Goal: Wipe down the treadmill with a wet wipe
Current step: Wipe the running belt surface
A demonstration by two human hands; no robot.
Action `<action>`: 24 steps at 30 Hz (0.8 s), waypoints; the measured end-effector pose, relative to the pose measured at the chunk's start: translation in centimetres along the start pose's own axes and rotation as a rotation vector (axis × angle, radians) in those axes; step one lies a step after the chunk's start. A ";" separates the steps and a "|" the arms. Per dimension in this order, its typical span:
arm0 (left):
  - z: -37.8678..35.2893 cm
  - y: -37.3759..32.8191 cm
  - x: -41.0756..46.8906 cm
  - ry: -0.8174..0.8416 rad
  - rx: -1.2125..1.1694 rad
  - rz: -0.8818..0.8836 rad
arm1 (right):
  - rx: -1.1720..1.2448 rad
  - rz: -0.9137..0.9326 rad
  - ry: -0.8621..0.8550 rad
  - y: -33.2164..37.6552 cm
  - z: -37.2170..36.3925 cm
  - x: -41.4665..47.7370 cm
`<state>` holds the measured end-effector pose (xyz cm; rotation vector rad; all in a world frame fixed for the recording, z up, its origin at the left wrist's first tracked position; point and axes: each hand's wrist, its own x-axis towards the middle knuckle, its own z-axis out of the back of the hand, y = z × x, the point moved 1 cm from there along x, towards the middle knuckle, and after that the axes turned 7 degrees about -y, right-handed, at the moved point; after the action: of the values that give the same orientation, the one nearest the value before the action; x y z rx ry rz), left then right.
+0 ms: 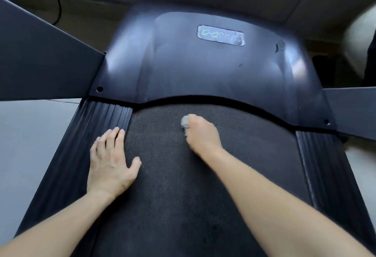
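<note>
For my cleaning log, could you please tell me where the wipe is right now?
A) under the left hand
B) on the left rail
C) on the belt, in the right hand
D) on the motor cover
C: the right hand grips the bunched wipe on the belt, near the cover; the left hand lies flat, holding nothing.

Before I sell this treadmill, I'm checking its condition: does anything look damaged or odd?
Yes. The motor cover carries a dark scuff right of the logo plate, and the right side rail shows pale streaks, like wear or dust.
</note>
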<state>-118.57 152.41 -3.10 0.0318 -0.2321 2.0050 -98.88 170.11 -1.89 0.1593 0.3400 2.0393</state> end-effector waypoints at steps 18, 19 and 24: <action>0.2 -0.4 -0.1 -0.020 -0.020 -0.021 | 0.059 -0.516 -0.092 -5.8 3.0 -3.6; 0.2 -0.3 -0.1 -0.026 -0.029 -0.021 | 0.101 -0.439 -0.051 -2.2 1.9 -2.7; 0.2 0.0 0.1 -0.047 -0.101 -0.006 | 0.208 0.022 0.212 12.3 -1.7 -1.7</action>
<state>-118.66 152.49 -2.85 0.0154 -0.3628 1.9858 -108.88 162.87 0.28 0.0740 0.6860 2.0439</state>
